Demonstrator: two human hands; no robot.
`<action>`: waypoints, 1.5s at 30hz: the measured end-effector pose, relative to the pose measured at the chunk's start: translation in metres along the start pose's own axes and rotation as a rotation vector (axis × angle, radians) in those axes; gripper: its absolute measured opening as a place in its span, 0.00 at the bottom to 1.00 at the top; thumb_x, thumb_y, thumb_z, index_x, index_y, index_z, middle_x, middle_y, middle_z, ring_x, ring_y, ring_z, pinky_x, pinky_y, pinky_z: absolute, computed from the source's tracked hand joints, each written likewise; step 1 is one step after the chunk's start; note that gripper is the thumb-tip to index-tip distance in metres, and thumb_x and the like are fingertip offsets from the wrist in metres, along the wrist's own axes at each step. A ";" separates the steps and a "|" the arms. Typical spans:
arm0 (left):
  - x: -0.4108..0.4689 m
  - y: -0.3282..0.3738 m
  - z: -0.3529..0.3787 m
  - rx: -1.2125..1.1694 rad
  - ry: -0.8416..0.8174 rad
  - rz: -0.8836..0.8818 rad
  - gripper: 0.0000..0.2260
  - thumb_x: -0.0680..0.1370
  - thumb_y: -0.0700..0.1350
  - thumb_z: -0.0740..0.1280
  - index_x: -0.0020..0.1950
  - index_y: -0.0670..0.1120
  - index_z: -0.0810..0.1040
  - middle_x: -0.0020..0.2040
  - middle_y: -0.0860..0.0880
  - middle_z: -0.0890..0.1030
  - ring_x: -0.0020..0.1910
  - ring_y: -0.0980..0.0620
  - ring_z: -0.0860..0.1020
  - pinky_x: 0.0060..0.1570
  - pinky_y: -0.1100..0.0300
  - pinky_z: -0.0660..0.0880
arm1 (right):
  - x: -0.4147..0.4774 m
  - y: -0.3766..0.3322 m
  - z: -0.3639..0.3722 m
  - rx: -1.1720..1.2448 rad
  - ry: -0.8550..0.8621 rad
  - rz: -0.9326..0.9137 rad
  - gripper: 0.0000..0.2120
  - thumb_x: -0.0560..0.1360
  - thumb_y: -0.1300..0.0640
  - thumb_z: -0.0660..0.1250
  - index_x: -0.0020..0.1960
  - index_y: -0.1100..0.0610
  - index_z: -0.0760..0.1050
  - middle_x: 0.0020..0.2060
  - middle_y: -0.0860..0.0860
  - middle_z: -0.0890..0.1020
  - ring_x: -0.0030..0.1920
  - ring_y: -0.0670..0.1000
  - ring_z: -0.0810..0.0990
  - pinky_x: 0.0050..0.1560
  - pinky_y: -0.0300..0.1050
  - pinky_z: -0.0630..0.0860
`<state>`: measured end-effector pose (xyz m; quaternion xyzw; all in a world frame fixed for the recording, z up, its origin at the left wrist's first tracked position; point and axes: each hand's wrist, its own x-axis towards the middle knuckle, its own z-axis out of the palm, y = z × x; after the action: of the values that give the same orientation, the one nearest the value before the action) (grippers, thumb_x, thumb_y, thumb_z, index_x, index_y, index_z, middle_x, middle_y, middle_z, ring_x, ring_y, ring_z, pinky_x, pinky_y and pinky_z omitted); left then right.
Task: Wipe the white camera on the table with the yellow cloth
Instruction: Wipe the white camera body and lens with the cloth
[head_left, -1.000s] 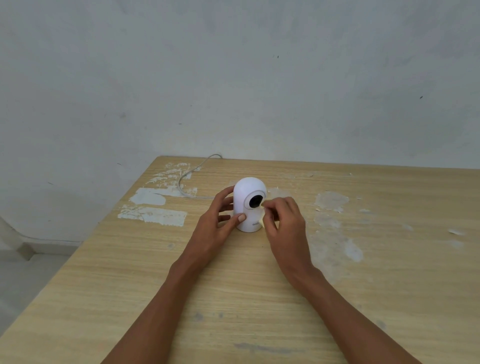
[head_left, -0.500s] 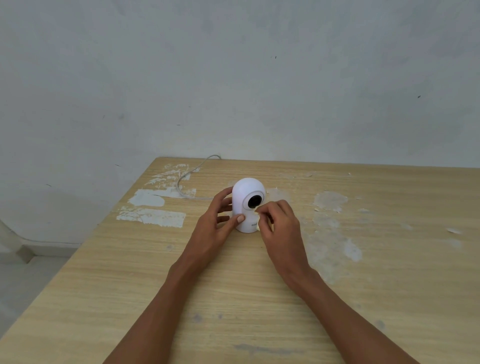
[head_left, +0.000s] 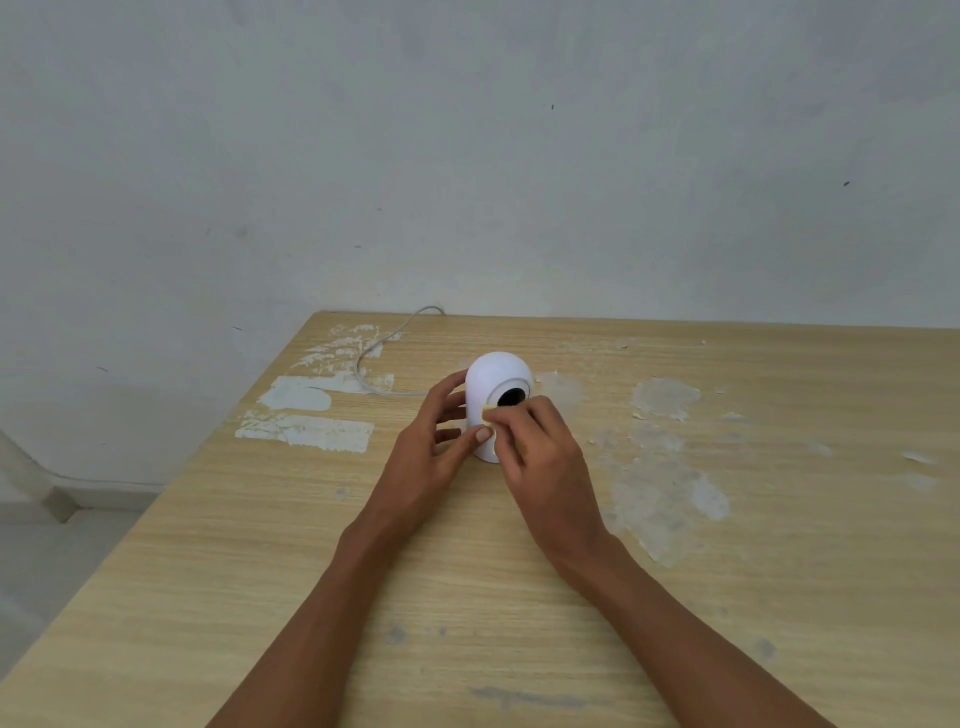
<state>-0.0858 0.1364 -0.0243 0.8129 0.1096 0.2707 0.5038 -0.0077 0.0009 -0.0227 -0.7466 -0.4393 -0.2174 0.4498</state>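
Note:
A small white dome-shaped camera (head_left: 496, 379) with a dark round lens stands upright on the wooden table (head_left: 467, 571). My left hand (head_left: 434, 447) grips its left side, thumb across the lower front. My right hand (head_left: 540, 452) is closed on a small yellow cloth (head_left: 487, 414), only a sliver of which shows at the fingertips. The cloth is pressed against the camera's front, just left of and below the lens. The camera's base is partly hidden behind both hands.
A white cable (head_left: 379, 358) runs from behind the camera over the table's far edge. Peeled white patches mark the tabletop at left (head_left: 306, 431) and right (head_left: 670, 483). A grey wall (head_left: 467, 156) stands right behind the table; floor lies to the left.
My right hand has slid leftwards across the camera's front, from beside the lens to just below and left of it. A bit of yellow cloth now shows. The left hand has stayed put.

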 end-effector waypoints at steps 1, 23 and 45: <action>0.000 0.000 0.000 -0.001 0.001 0.000 0.26 0.82 0.46 0.70 0.78 0.59 0.66 0.67 0.57 0.80 0.67 0.61 0.78 0.64 0.58 0.78 | -0.001 0.001 0.000 -0.011 0.000 -0.005 0.12 0.80 0.58 0.61 0.56 0.59 0.81 0.48 0.52 0.79 0.48 0.51 0.81 0.46 0.46 0.81; 0.000 0.001 -0.001 0.017 0.009 0.011 0.26 0.82 0.45 0.70 0.78 0.57 0.67 0.67 0.56 0.80 0.67 0.60 0.78 0.65 0.56 0.78 | 0.000 0.002 0.000 -0.087 -0.041 -0.054 0.14 0.80 0.57 0.60 0.56 0.61 0.82 0.46 0.54 0.79 0.46 0.53 0.81 0.44 0.45 0.81; 0.000 0.000 -0.001 -0.002 0.001 0.014 0.26 0.82 0.48 0.69 0.78 0.59 0.66 0.66 0.58 0.80 0.66 0.62 0.78 0.62 0.63 0.77 | 0.009 -0.004 -0.007 -0.086 -0.004 -0.056 0.12 0.79 0.61 0.64 0.57 0.62 0.82 0.46 0.55 0.80 0.46 0.53 0.82 0.46 0.42 0.81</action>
<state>-0.0860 0.1370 -0.0243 0.8130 0.1038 0.2746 0.5028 -0.0056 0.0001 -0.0111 -0.7532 -0.4509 -0.2472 0.4103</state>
